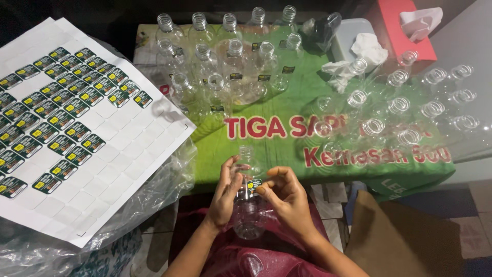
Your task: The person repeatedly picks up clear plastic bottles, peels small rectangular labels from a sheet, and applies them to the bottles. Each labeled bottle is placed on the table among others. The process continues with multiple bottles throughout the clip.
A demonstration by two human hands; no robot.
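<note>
Nearest to us, over our lap in its dark red cloth, we hold a clear plastic bottle upright between both hands, just near the edge of the worktop. Our left hand cups the bottle's left side with the fingers curled loosely round its neck and shoulder. Our right hand pinches a small dark label with a yellow mark between thumb and forefinger and presses it against the bottle's shoulder, below the threaded, capless mouth.

We judge the step in hand to be sticking the label onto this bottle: it looks partly laid on, one end under our right fingertips. The next move, as we judge it, calls for smoothing the label flat around the curve without creases while the left hand keeps the bottle from turning.

To the left lies a large white sticker sheet, resting on crumpled clear plastic wrap; many dark labels remain on its far left part, while the near and right part shows only bare backing.

On the green printed cover of the worktop, a far group of clear bottles stands upright, several already bearing small dark labels. To the right, another group of clear bottles shows no labels that we can make out. At the far right stand a red tissue box and crumpled white tissues. A brown cardboard piece lies near right.
</note>
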